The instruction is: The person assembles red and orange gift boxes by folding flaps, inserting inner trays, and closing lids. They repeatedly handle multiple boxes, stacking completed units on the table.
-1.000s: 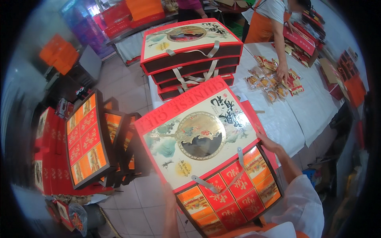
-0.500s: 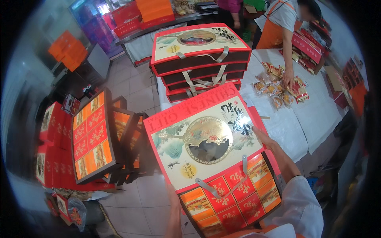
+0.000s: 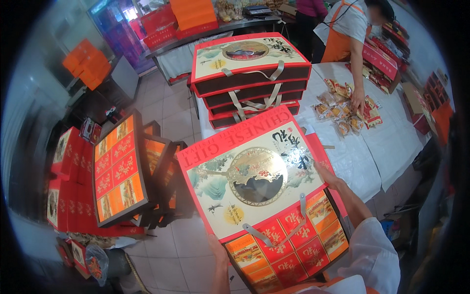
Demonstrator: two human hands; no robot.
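Your gift box [image 3: 264, 214], cream with a red border, is up in front of you, tilted, at the near end of the white-covered surface [image 3: 355, 164]. Its cover [image 3: 254, 169] leaves the near part of a dark-rimmed tray [image 3: 341, 213] showing, red and orange packs [image 3: 289, 245] face up; ribbon handle [image 3: 257, 234] lies loose over them. You've got it by opposite sides, probably to keep the wide box balanced and cover and tray together. Box sits between your hands: left hand [image 3: 219, 251] at the lower left edge, right hand [image 3: 327, 175] higher on the right edge. Fingers of both look clamped on those sides; can't tell how they sit underneath. Just beyond, closed gift boxes [image 3: 252, 73] are stacked, likely to save room. To their right, a co-worker's hand [image 3: 358, 102] is at wrapped pastries [image 3: 338, 110]. Off to your left, filled trays [image 3: 151, 198] lean piled, packs outward; red boxes [image 3: 73, 206] are stacked past them.
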